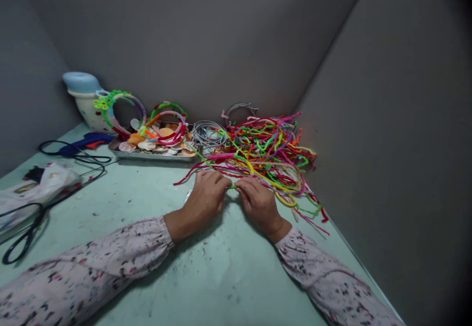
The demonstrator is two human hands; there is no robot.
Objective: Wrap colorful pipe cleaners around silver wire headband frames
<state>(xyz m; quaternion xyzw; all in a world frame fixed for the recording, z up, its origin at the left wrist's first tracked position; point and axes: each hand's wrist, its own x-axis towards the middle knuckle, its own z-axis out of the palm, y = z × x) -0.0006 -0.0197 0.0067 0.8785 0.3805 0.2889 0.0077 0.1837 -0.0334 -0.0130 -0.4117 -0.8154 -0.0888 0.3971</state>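
Between my two hands runs a short stretch of green pipe cleaner [232, 187], just above the table. My left hand [207, 193] is closed, its thumb and fingertips pinching one side of it. On the other side my right hand [258, 203] pinches it with curled fingers. The rest of that pipe cleaner is hidden by the hands, or cannot be told from the strands behind. Right behind my hands lies a tangled heap of coloured pipe cleaners [273, 141], some strands reaching close to my fingers.
A metal tray [155, 157] holds shells and several wrapped hoops [167, 128]. Coiled grey wire [209, 134] lies beside it. At left are a blue glue gun [86, 142], a black cord [73, 195], a plastic bag [44, 188] and a blue-lidded container [88, 104]. Walls stand behind and right.
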